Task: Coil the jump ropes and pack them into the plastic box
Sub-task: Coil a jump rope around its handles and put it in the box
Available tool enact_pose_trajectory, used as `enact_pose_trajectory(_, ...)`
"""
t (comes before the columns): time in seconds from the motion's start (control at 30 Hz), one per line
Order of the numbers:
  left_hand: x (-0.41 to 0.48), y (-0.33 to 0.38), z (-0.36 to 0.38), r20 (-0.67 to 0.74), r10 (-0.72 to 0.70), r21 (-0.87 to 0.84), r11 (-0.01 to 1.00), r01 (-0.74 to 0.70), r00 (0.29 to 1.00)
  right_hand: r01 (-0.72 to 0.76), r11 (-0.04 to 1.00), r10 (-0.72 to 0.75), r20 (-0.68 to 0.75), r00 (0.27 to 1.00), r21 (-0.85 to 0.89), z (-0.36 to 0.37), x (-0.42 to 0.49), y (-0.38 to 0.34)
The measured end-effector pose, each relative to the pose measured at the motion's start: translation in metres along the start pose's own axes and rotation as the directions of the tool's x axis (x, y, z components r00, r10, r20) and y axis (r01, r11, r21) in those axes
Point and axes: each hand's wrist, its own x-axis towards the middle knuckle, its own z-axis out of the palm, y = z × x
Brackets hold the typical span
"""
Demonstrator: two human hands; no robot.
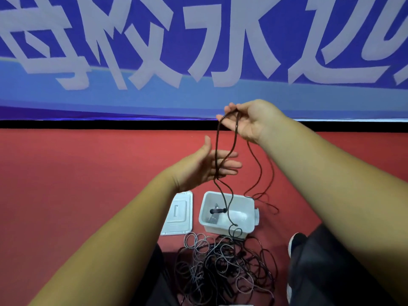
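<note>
While right hand (249, 121) pinches jump rope (217, 142), strands hang across left hand (204, 170), fingers (230, 165) straight.

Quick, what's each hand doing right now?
Left hand: open, fingers straight, by the hanging dark jump rope.
Right hand: closed on the dark jump rope's loops, holding them up.

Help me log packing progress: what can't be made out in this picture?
Head view:
- Rope count in the tangled pile: strands overlap, and the bottom edge cuts it.
- Grey item in the plastic box beside the black handle: too small and blurred.
</note>
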Motion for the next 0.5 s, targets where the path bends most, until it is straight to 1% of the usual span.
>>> enact_pose_trajectory(0.03,0.002,-0.008,0.0,0.013,0.029,0.067,0.997,-0.03,0.999,0.011,1.0,-0.01,-0.012,1.0,0.022,-0.001,0.003,-0.005)
enact_pose_trajectory(0.07,0.003,-0.014,-0.001,0.033,0.053,0.179,0.982,-0.058,0.998,0.019,0.999,-0.018,-0.024,1.0,0.045,-0.002,0.006,-0.009)
enact_pose_trajectory(0.13,0.006,-0.022,-0.003,0.049,0.078,0.375,0.922,-0.091,0.996,0.035,0.997,-0.031,-0.062,0.998,0.068,-0.006,0.013,-0.015)
enact_pose_trajectory(0.17,0.007,-0.025,-0.004,0.043,0.074,0.406,0.91,-0.085,0.996,0.045,0.997,-0.04,-0.082,0.996,0.067,-0.009,0.017,-0.017)
enact_pose_trajectory(0.27,0.011,-0.028,-0.007,-0.028,0.056,0.325,0.945,-0.044,0.998,0.081,0.996,-0.076,-0.137,0.988,0.031,-0.026,0.033,-0.014)
enact_pose_trajectory(0.3,0.012,-0.028,-0.007,-0.056,0.054,0.298,0.954,-0.035,0.997,0.08,0.997,-0.081,-0.141,0.987,-0.016,-0.035,0.037,-0.011)
enact_pose_trajectory(0.33,0.013,-0.028,-0.007,-0.08,0.056,0.268,0.963,-0.032,0.995,0.064,0.992,-0.079,-0.142,0.987,-0.11,-0.045,0.041,-0.006)
enact_pose_trajectory(0.4,0.017,-0.028,-0.008,-0.123,0.073,0.172,0.984,-0.052,0.99,-0.01,0.938,-0.048,-0.159,0.986,-0.348,-0.068,0.045,0.01)
enact_pose_trajectory(0.43,0.019,-0.026,-0.008,-0.148,0.086,0.124,0.99,-0.068,0.985,-0.061,0.904,-0.012,-0.167,0.986,-0.422,-0.079,0.045,0.02)
enact_pose_trajectory(0.5,0.026,-0.023,-0.008,-0.199,0.105,0.036,0.994,-0.1,0.974,-0.161,0.859,0.084,-0.176,0.981,-0.486,-0.102,0.043,0.047)
